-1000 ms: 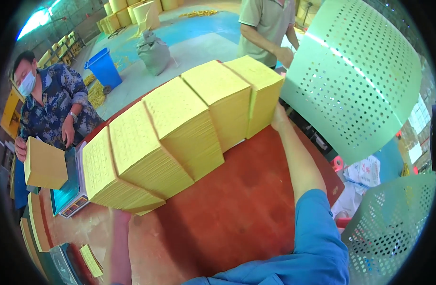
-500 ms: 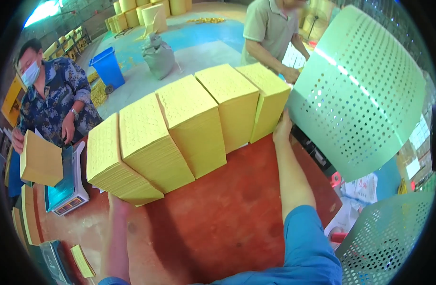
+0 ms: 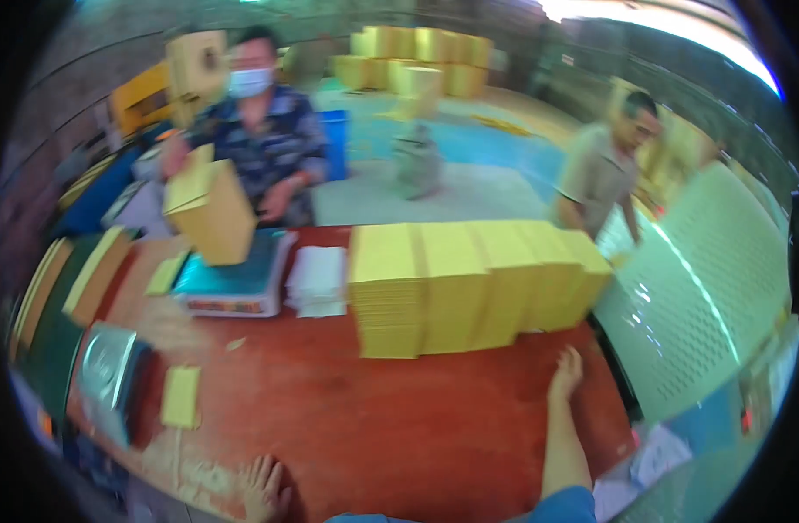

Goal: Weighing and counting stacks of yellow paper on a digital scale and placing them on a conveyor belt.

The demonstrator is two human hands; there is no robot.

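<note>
My left hand (image 3: 264,490) rests at the near edge of the red table (image 3: 399,418), fingers spread, holding nothing. Farther forward on the right, my right hand (image 3: 567,373) is empty, its fingers loosely extended. Just beyond it stands a row of yellow paper stacks (image 3: 456,288), pressed side by side, with both hands apart from them. A pile of white paper sheets (image 3: 318,279) lies left of the row. Across the table, a masked person (image 3: 256,131) holds another yellow paper stack (image 3: 215,209) tilted over a scale (image 3: 230,305).
A small yellow pad (image 3: 182,397) and a plastic-wrapped dark item (image 3: 112,375) lie at the left. Paper stacks (image 3: 99,275) stand at the left edge. A pale green perforated guard (image 3: 696,288) rises at the right, with a second person (image 3: 600,170) behind it.
Both my hands have let go of the row of stacks and drawn back toward me. The view has swung left. The masked person's stack has moved over the scale.
</note>
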